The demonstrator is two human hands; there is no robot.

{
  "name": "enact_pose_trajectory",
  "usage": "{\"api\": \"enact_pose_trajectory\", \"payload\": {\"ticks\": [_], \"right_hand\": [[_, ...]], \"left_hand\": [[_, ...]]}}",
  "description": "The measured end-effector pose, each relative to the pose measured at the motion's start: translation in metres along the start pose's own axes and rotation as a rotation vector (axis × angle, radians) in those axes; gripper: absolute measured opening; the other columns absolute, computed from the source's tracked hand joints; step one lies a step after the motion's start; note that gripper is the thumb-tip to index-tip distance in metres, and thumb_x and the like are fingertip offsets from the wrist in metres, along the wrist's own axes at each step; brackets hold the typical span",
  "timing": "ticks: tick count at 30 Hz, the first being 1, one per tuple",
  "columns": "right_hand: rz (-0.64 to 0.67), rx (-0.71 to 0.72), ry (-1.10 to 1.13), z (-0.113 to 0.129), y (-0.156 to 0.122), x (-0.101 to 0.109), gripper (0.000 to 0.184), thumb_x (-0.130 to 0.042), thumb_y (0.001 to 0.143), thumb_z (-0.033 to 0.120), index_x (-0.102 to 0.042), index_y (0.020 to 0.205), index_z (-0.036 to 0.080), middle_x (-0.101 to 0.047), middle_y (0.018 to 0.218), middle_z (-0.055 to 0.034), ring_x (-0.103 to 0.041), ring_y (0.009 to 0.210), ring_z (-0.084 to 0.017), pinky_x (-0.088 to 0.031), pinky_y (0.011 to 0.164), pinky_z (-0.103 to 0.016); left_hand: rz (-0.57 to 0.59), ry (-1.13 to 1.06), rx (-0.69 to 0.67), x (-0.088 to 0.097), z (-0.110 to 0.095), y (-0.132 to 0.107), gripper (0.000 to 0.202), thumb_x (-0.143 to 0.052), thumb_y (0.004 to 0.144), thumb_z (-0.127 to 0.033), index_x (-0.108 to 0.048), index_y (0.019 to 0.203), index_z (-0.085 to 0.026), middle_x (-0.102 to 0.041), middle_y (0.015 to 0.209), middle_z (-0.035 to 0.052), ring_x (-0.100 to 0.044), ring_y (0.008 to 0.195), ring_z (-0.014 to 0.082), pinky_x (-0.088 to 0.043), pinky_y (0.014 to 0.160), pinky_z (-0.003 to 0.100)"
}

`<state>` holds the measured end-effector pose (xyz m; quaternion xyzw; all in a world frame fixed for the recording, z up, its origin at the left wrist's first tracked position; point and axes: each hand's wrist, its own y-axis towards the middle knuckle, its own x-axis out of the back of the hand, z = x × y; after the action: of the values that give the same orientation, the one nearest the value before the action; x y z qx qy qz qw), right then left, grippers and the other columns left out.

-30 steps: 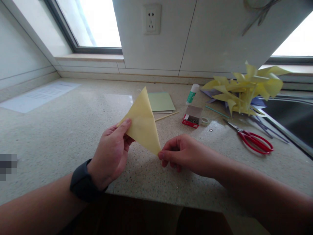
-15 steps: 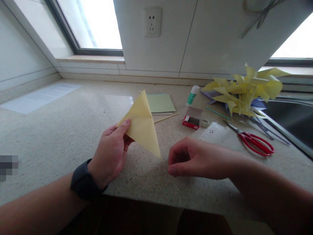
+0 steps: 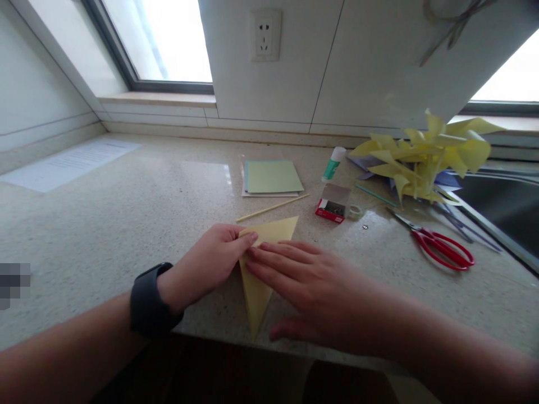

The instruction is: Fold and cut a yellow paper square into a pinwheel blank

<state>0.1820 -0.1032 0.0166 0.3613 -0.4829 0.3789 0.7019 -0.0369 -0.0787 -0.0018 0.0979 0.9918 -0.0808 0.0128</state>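
Note:
A yellow sheet of paper (image 3: pixel 256 289), folded into a triangle, lies near the front edge of the counter. My left hand (image 3: pixel 219 255) pinches its left side between thumb and fingers. Over the paper's right part my right hand (image 3: pixel 305 275) rests with fingers stretched out flat, covering some of it; the thumb stands apart. Just beyond the paper lies a thin wooden stick (image 3: pixel 273 207). A small red box (image 3: pixel 331 205), its lid raised, holds small dark items I cannot make out.
Behind sits a stack of coloured paper (image 3: pixel 273 177) beside a glue stick (image 3: pixel 334 164). To the right are a tape roll (image 3: pixel 354 211), red-handled scissors (image 3: pixel 442 247), and yellow paper pinwheels (image 3: pixel 425 154) by the sink (image 3: pixel 505 196). A printed sheet (image 3: pixel 71 163) lies far left.
My left hand has brought the folded paper down onto the counter and turned it. My right hand has uncurled and moved left onto the paper.

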Motion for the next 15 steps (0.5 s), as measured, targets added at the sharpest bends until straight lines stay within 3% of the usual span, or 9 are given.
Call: {"api": "enact_pose_trajectory", "payload": {"ticks": [2,4,11,15], "right_hand": [[0.077,-0.023,0.044,0.001,-0.003,-0.003,0.095,-0.054,0.091,0.067,-0.024,0.159,0.009,-0.026,0.165,-0.0180,-0.024,0.154,-0.029,-0.019,0.127,-0.044],[0.118,-0.043,0.100,0.001,-0.005,-0.004,0.099,-0.054,0.090,0.070,-0.019,0.161,0.011,-0.019,0.167,-0.0167,-0.019,0.155,-0.028,-0.014,0.128,-0.041],[0.160,-0.078,0.199,-0.002,-0.009,-0.004,0.097,-0.055,0.089,0.070,-0.021,0.160,0.014,-0.016,0.166,-0.0155,-0.019,0.155,-0.028,-0.013,0.129,-0.042],[0.156,-0.086,0.167,-0.002,-0.008,-0.002,0.099,-0.055,0.088,0.072,-0.021,0.161,0.014,-0.017,0.167,-0.0152,-0.020,0.155,-0.030,-0.013,0.129,-0.043]], "left_hand": [[0.101,0.102,0.064,0.001,0.000,0.001,0.026,-0.069,0.084,-0.034,-0.072,0.063,-0.018,-0.070,0.066,0.0059,-0.062,0.060,0.0191,-0.048,0.055,0.025],[0.146,0.161,0.090,0.003,0.000,0.002,0.029,-0.064,0.088,-0.039,-0.073,0.069,-0.019,-0.070,0.068,0.0059,-0.061,0.060,0.0184,-0.049,0.057,0.026],[0.143,0.195,0.091,0.010,-0.002,0.004,0.026,-0.069,0.085,-0.039,-0.077,0.072,-0.018,-0.073,0.074,0.0070,-0.059,0.059,0.0168,-0.048,0.054,0.024],[0.160,0.009,0.131,0.013,-0.002,0.007,0.013,-0.077,0.079,-0.028,-0.077,0.069,-0.019,-0.072,0.071,0.0060,-0.064,0.067,0.0205,-0.051,0.057,0.024]]}}
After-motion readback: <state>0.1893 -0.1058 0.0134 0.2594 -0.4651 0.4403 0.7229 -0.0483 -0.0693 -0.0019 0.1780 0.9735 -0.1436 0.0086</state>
